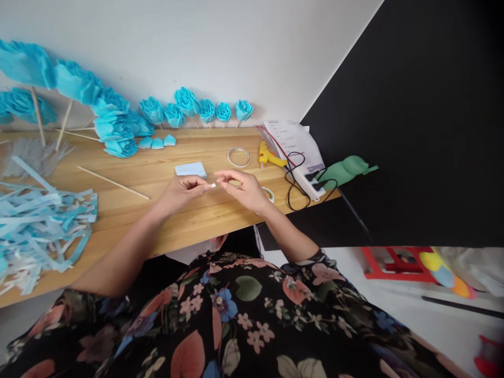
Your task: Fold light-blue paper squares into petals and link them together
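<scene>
Seemingly, fine handling is the step: the left hand (181, 192) pinches a small white piece (213, 185) above the bench (197, 147); the right hand (248, 192) curves just beside, its hold unclear. Precision is called for next.

I take this for a small craft workspace; whether it belongs to a home or a workshop, I cannot tell. My view shows a wooden table (192, 226) beneath the left hand (183, 191) and the right hand (247, 191). Beyond the left hand, blue flowers (187, 102) on sticks (64, 126) line a pale wall (236, 52); to its left lies a heap of cut strips (43, 226). Beyond the right hand and to its right, I see a glue gun (269, 155), papers (294, 139) and a power strip (307, 185) with plugs in it. Farther right, a black partition (425, 131) bounds the corner.
</scene>
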Action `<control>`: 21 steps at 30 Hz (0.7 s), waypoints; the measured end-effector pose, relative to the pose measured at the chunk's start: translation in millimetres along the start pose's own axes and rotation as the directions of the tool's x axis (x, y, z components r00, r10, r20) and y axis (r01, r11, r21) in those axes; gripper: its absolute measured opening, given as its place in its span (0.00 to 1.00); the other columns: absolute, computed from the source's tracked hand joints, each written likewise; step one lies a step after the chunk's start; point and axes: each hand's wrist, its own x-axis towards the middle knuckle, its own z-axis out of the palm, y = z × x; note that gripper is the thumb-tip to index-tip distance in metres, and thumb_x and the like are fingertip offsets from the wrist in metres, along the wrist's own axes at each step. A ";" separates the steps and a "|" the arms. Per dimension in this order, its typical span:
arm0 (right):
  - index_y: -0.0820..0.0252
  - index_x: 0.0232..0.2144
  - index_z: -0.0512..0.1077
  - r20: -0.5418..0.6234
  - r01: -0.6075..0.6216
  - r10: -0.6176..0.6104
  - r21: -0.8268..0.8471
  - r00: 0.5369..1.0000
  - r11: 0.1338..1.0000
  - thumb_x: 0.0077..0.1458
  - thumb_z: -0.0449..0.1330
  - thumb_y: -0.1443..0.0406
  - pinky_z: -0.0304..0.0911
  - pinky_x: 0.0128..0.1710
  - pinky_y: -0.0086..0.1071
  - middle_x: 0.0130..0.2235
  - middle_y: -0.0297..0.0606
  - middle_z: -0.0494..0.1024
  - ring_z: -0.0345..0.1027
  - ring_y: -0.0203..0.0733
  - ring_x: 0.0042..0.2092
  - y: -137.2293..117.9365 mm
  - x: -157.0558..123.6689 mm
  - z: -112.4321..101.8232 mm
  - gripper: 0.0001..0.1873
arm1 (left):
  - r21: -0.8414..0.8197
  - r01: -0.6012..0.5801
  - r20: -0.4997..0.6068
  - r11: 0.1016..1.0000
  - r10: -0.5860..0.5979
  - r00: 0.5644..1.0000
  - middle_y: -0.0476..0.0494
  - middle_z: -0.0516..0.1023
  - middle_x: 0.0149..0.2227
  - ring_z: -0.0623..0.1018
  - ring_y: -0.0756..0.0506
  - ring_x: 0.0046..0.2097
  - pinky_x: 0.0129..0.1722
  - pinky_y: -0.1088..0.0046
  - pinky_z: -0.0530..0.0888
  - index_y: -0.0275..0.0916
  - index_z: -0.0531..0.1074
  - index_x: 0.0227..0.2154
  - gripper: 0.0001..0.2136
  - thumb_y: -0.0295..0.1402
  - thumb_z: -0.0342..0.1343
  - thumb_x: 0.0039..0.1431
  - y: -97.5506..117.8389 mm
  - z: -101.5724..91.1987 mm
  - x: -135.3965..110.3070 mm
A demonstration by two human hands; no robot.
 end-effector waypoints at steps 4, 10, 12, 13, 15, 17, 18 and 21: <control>0.57 0.42 0.78 -0.022 0.030 -0.033 -0.095 0.999 0.995 0.61 0.59 0.61 0.66 0.46 0.34 0.40 0.37 0.82 0.73 0.38 0.42 -4.4 3.1 0.9 0.11 | 0.016 0.008 -0.005 1.000 -0.008 1.000 0.52 0.69 0.22 0.65 0.52 0.25 0.27 0.75 0.62 0.38 0.75 0.24 0.17 0.49 0.65 0.52 -3.2 -1.9 -0.3; 0.60 0.34 0.77 0.036 -0.016 0.019 -0.085 0.999 0.996 0.59 0.59 0.61 0.63 0.40 0.30 0.36 0.36 0.81 0.71 0.35 0.36 -4.3 7.2 3.6 0.10 | 0.033 -0.004 -0.005 0.999 0.004 1.000 0.52 0.69 0.21 0.65 0.52 0.26 0.27 0.75 0.62 0.38 0.76 0.25 0.17 0.49 0.64 0.52 -3.4 -2.7 -0.4; 0.61 0.33 0.77 0.035 -0.020 0.024 -0.094 0.999 0.995 0.58 0.59 0.62 0.62 0.39 0.29 0.34 0.35 0.81 0.69 0.35 0.35 -4.3 7.7 5.5 0.08 | 0.032 -0.002 -0.007 0.999 0.002 1.000 0.52 0.69 0.21 0.65 0.52 0.25 0.27 0.75 0.62 0.38 0.76 0.24 0.18 0.49 0.64 0.52 -2.3 -1.9 -0.6; 0.61 0.32 0.76 0.029 -0.019 0.022 -0.104 0.999 0.994 0.57 0.59 0.63 0.62 0.38 0.29 0.34 0.34 0.81 0.69 0.34 0.34 -4.8 7.5 6.3 0.08 | 0.028 0.000 -0.009 1.000 0.001 1.000 0.51 0.69 0.21 0.65 0.52 0.25 0.26 0.75 0.62 0.38 0.76 0.24 0.18 0.49 0.64 0.52 -1.9 -1.2 -0.6; 0.60 0.31 0.76 0.014 -0.007 0.009 -0.126 1.000 0.992 0.57 0.59 0.64 0.61 0.37 0.29 0.33 0.34 0.80 0.68 0.34 0.33 -6.7 6.4 7.0 0.07 | 0.014 -0.001 -0.007 1.000 0.001 1.000 0.51 0.69 0.21 0.65 0.52 0.25 0.26 0.75 0.62 0.37 0.75 0.23 0.18 0.49 0.64 0.52 -1.3 0.4 -0.8; 0.60 0.30 0.75 0.013 0.012 -0.010 -0.150 1.000 0.989 0.57 0.58 0.65 0.60 0.37 0.29 0.33 0.34 0.80 0.67 0.34 0.33 -8.1 4.2 6.0 0.07 | 0.000 -0.005 0.006 1.000 0.005 1.000 0.51 0.70 0.22 0.66 0.52 0.26 0.27 0.75 0.63 0.37 0.76 0.24 0.18 0.49 0.64 0.52 -1.1 2.0 -0.9; 0.60 0.30 0.75 0.016 0.022 -0.019 -0.161 1.000 0.987 0.57 0.58 0.65 0.60 0.37 0.29 0.33 0.34 0.79 0.67 0.34 0.34 -7.9 2.9 4.5 0.06 | -0.007 -0.005 0.016 1.000 0.005 1.000 0.50 0.71 0.22 0.67 0.52 0.26 0.28 0.75 0.64 0.37 0.76 0.25 0.17 0.49 0.65 0.52 -1.2 2.5 -1.1; 0.60 0.31 0.74 -0.005 0.034 -0.036 -0.224 0.999 0.974 0.57 0.58 0.65 0.60 0.38 0.30 0.33 0.34 0.79 0.68 0.35 0.34 -0.6 -2.1 -5.5 0.06 | -0.016 0.018 0.054 1.000 -0.017 0.998 0.49 0.74 0.24 0.69 0.51 0.27 0.29 0.75 0.67 0.38 0.79 0.31 0.17 0.48 0.65 0.51 -2.3 0.7 -1.4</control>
